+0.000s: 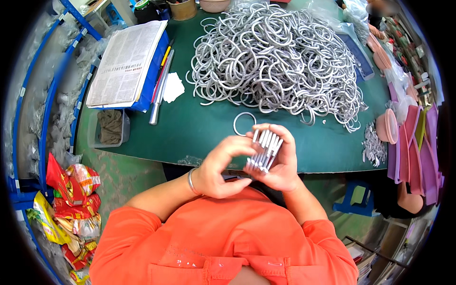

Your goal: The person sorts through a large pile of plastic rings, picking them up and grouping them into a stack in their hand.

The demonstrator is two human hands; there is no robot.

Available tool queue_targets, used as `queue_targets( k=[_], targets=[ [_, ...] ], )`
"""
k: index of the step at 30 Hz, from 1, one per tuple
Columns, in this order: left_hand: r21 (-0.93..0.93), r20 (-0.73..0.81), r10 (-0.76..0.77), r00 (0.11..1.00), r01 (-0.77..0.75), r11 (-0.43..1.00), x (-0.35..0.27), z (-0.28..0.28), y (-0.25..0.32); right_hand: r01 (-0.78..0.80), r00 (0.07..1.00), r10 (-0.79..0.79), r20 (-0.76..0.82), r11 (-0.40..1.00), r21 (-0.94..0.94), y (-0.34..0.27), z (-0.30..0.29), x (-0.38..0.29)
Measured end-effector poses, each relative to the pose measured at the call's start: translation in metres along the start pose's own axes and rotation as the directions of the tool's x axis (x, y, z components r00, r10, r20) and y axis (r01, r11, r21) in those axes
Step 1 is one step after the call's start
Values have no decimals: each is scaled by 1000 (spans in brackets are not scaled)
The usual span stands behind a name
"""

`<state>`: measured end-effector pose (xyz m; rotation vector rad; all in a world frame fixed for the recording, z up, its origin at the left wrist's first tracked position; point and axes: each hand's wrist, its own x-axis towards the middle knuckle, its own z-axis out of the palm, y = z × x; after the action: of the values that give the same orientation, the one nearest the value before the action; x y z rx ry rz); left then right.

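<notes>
My right hand grips a small stack of silver open bangles, with their cut ends facing up and toward me. My left hand is beside the stack, thumb and fingers spread in a curve. Its fingertips come close to the bangles; whether they touch is unclear. Just beyond my hands, a single silver bangle lies flat on the green table mat. Farther back rises a large heap of similar twisted-pattern silver bangles.
Newspapers cover a blue bin at left, near a tapered metal mandrel and a clear tub holding cloth. At right are small metal pieces, pink bowls and purple trays. Another person's arm shows.
</notes>
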<state>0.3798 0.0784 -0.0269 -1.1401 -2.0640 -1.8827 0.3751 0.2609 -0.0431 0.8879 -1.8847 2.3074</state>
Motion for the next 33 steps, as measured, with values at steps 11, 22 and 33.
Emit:
queue_targets(
  k=[11, 22, 33],
  targets=[
    [-208, 43, -745, 666, 735, 645, 13, -11, -5, 273, 952, -75, 298, 648, -711, 12, -10, 8],
    [-420, -108, -551, 828, 464, 780, -11, -6, -18, -628, 776, 567, 277, 649, 430, 7, -9, -4],
    [-540, -107, -342, 933, 234, 808, -9, -3, -16, -241, 970, 242, -7, 962, -131, 7, -5, -6]
  ],
)
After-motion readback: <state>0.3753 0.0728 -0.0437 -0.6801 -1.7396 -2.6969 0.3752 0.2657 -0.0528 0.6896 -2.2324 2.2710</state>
